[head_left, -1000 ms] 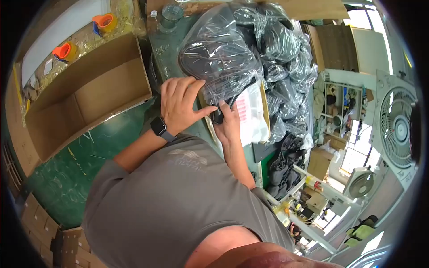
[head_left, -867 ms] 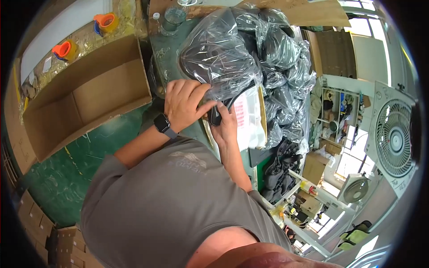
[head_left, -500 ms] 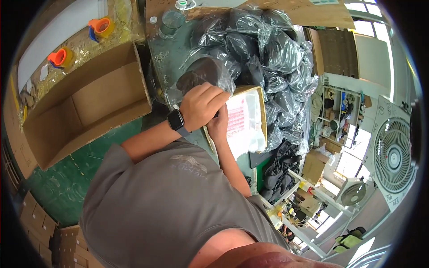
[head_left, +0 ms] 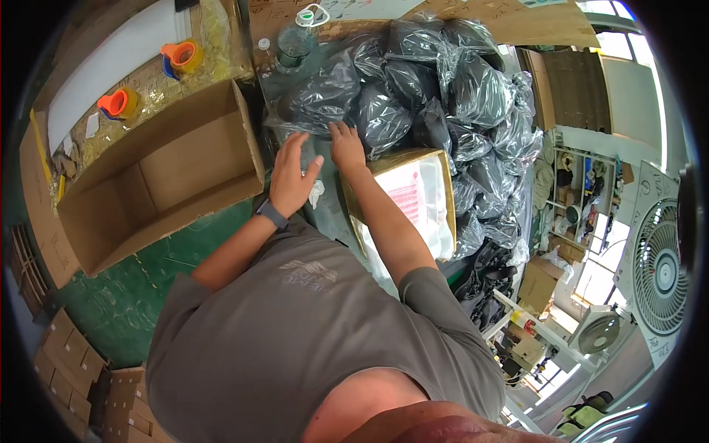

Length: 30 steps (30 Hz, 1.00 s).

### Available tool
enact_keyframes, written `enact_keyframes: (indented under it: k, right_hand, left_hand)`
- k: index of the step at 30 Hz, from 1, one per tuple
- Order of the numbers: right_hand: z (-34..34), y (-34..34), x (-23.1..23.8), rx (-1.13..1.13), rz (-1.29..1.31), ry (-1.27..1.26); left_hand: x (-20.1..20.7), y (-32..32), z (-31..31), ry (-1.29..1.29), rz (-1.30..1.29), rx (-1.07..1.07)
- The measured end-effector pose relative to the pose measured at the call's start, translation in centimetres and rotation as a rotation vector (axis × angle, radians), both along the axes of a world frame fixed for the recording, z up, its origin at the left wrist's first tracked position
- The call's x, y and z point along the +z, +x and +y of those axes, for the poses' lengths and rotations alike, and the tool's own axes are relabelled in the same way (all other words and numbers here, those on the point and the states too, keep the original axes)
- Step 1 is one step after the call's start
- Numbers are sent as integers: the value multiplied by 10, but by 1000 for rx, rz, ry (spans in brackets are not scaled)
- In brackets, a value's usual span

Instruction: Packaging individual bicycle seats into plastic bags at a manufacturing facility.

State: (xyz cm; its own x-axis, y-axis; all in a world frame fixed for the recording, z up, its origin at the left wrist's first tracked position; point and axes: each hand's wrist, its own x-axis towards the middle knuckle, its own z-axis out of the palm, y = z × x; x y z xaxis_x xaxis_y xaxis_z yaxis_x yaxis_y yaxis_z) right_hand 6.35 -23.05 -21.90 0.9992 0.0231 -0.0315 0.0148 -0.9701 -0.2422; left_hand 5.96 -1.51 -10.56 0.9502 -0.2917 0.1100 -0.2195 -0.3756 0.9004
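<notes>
A dark rounded item in a clear plastic bag (head_left: 321,92) lies on the grey-green table, left of a heap of similar bagged items (head_left: 473,88). My right hand (head_left: 347,150) rests its fingertips at the near edge of that bag, fingers apart and not wrapped round it. Just left of it, my left hand (head_left: 291,181) is held with the thumb spread and the fingers stretched, holding nothing. Close to my right forearm stands an open carton (head_left: 450,196) with white plastic and a red-printed sheet (head_left: 405,190) in it.
To the left sits an empty brown carton (head_left: 196,151). Beyond it are two orange tape dispensers (head_left: 118,103) on a tape-covered surface. A clear bottle (head_left: 297,43) stands at the table's far left. Loose black items (head_left: 484,284) and fans (head_left: 665,269) are at the right.
The bagged item, held up in my hands before, now lies on the table farther forward. My hands have come apart, the left drawing back from it. The view has shifted slightly.
</notes>
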Motion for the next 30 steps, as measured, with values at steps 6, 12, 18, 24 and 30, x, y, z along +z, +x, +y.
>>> enact_keyframes:
  k: [6, 12, 18, 24, 30]
  right_hand:
    - [20, -91, 97, -55, 95, 508]
    - [35, -252, 165, -613, 144, 884]
    - [67, -472, 76, -1351, 62, 611]
    - [98, -675, -4, -2332, -366, 1101]
    - [6, -749, -61, -2565, -527, 1064]
  left_hand:
    - [-133, 37, -60, 8, 446, 229]
    - [-204, 134, -133, 124, 707, 637]
    - [-250, 144, -149, -21, 661, 315]
    - [-133, -29, -183, 311, -351, -187]
    - [-41, -185, -211, 134, -545, -942]
